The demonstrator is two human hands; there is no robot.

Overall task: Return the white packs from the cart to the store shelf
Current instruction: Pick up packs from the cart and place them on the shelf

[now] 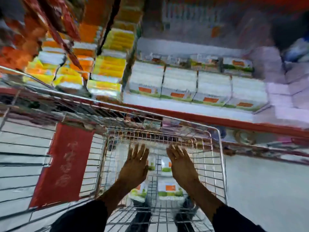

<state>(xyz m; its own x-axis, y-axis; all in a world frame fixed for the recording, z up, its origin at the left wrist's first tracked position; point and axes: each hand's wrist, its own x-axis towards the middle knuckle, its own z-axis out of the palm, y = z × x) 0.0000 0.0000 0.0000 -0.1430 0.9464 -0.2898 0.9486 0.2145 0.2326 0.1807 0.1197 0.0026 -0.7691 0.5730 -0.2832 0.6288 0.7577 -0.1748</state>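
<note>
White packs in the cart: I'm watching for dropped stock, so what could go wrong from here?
1. Both the left hand and the right hand reach in open over several white packs; grabbing many at once could let one slip.
2. The cart has wire walls; fingers or pack corners may snag on the way out.
3. The shelf row looks nearly full, so a returned pack may sit loosely.

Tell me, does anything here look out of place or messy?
Only the white packs lying loose in the cart, while matching packs stand in neat rows on the shelf. Nothing looks spilled or damaged, though the picture is blurry.
</note>
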